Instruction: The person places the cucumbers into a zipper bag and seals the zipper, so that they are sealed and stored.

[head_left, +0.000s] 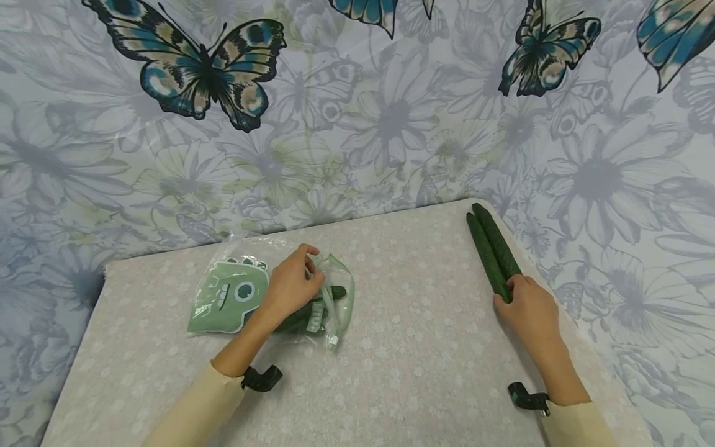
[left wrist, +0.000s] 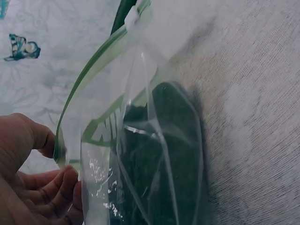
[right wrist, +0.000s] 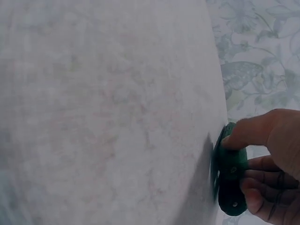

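A clear zip bag [head_left: 226,310] with a green one-eyed cartoon face lies on the left part of the table. My left hand [head_left: 292,282] pinches the green-edged rim of its mouth, with thumb and fingers at the edge [left wrist: 57,152] in the left wrist view. Inside the bag, dark green cucumbers [left wrist: 161,150] show through the plastic. My right hand [head_left: 530,313] grips the near ends of two long cucumbers [head_left: 494,245] that lie side by side near the table's right edge. Their round ends [right wrist: 233,192] show between thumb and fingers in the right wrist view.
A pale flowered cloth covers the table [head_left: 408,323]. Behind it and to its right stands a wall [head_left: 385,124] with flower and butterfly prints. The bag's white slider [head_left: 334,340] sits at the near end of its mouth.
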Tool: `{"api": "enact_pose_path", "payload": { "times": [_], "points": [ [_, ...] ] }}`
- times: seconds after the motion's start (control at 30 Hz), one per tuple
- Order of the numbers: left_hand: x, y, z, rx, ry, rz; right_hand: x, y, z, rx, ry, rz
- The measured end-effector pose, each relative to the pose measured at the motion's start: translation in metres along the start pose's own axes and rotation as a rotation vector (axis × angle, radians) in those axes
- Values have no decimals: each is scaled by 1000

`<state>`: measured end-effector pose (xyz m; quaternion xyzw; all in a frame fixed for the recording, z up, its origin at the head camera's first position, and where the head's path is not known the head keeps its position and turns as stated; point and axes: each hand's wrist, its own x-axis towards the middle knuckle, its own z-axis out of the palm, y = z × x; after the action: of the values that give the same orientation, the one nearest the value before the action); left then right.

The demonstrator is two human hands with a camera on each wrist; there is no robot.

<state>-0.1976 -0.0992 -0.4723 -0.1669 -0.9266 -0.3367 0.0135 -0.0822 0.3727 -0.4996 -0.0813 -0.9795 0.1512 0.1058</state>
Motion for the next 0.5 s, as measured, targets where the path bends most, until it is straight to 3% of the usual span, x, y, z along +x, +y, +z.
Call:
{"api": "enact_pose_path", "payload": {
  "times": [0.13, 0.23, 0.37, 0.5],
  "points": [
    [6, -3, -1, 65, 21, -3, 2, 3, -1, 31, 67, 18],
    [9, -3, -2, 154, 74, 35, 2, 7, -1, 98, 109, 41],
    [13, -2, -4, 203, 109, 81, 5, 11, -5, 278, 155, 127],
    [17, 0, -1, 158, 114, 119, 8, 14, -7, 495, 228, 241]
  ]
}}
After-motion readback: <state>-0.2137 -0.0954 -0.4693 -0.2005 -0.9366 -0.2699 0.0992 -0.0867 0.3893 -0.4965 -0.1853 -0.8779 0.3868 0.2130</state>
